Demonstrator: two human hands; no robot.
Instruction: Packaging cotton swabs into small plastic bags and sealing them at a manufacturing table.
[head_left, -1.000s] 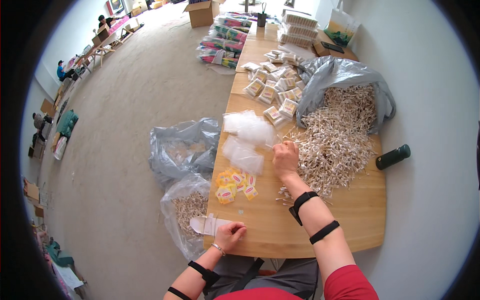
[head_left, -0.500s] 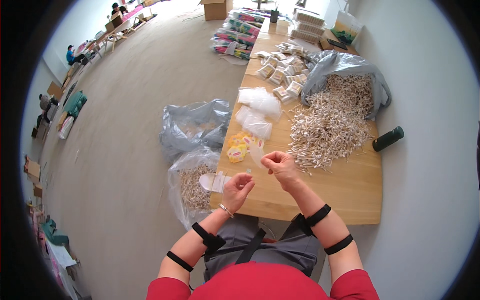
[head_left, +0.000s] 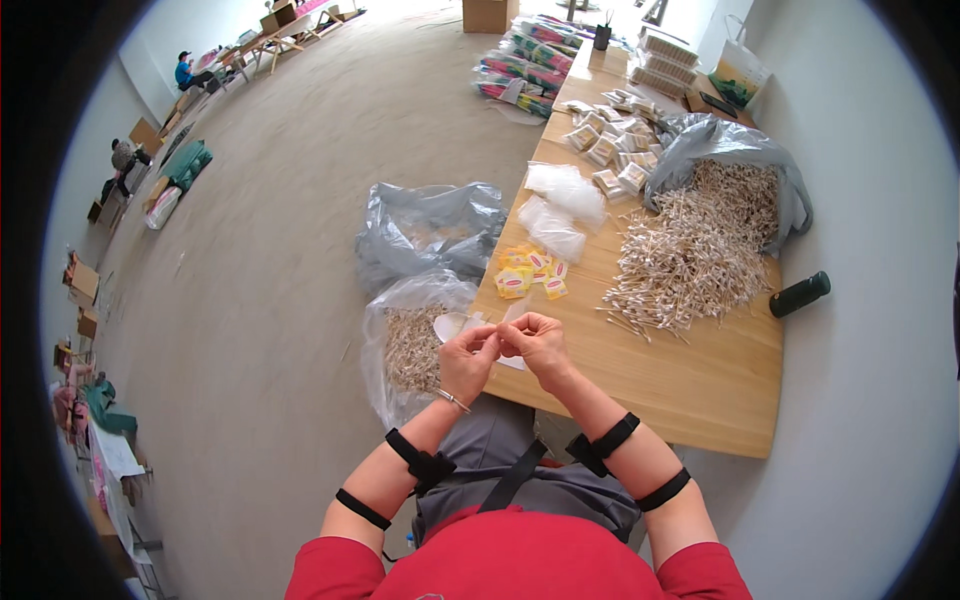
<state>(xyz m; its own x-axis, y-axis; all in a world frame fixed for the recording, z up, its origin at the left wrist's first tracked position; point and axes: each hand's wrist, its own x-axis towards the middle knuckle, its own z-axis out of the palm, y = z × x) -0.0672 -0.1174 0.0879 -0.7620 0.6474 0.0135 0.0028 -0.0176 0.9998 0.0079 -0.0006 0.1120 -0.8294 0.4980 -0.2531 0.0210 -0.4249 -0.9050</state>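
Note:
Both my hands meet over the near left corner of the wooden table. My right hand pinches a small clear plastic bag, which stands up above its fingers. Against it, the closed fingertips of my left hand touch the bag's lower part; their exact grip is hidden. Beside my left hand a white rounded plastic piece lies at the table edge, partly covered. Yellow-and-white printed cards are scattered just beyond my hands. Stacks of clear bags lie behind them.
A large heap of cotton swabs spills from a grey plastic bag on the right. Filled packets lie farther back. A dark green bottle is near the wall. Left of the table stand a clear sack of swabs and a grey sack.
My right hand has brought the clear bag left and down to my left hand, and the two now touch. The whole view has shifted, so the table appears farther right.

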